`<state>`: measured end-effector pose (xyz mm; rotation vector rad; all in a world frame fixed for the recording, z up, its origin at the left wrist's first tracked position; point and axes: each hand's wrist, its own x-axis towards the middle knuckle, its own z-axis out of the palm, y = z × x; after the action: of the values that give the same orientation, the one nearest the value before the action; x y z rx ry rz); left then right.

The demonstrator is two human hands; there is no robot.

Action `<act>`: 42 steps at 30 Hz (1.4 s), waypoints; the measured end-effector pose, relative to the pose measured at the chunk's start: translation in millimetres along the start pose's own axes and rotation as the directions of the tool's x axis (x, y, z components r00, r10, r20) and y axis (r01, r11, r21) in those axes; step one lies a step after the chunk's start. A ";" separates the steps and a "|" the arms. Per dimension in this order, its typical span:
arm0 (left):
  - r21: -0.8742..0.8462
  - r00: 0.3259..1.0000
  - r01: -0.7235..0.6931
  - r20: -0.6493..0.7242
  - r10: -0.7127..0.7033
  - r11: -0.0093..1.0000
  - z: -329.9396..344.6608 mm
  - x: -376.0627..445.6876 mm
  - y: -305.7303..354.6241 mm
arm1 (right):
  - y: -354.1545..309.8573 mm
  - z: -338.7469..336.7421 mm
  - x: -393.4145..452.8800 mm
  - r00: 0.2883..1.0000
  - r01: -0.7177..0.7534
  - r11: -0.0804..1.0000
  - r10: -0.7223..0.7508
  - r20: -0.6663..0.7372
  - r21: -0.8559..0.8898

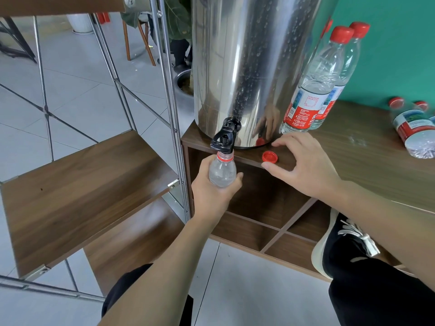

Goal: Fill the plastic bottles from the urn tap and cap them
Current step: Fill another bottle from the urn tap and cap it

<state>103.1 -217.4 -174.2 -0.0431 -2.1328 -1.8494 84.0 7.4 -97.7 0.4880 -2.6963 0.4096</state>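
Dark wood cabinet top [367, 147] against a teal wall [388, 55], grey tiled floor [77, 95] below, steel urn [249, 67] at the corner. Left hand [213, 191] wrapped around an uncapped bottle [222, 171], mouth right under the black tap [224, 137]. Right hand [303, 162] spread loosely, empty, fingertips [267, 165] touching the loose red cap [270, 157] on the cabinet edge. Two capped bottles [313, 95] upright beside the urn.

bottle [222, 171]: clear, uncapped, upright, mouth under the black tap [223, 140]
cap [270, 157]: red, loose on the desk
urn [249, 67]: steel, upright
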 end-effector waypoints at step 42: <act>-0.145 1.000 0.000 -0.014 -0.002 0.989 0.3 1.4 1.2 | -101.2 -23.5 33.4 0.895 0.397 0.910 -0.354 -0.272 0.122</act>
<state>101.9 -217.2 -172.7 -0.0623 -1.9855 -1.9961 100.9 -84.7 -41.6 0.9277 -2.2683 0.5550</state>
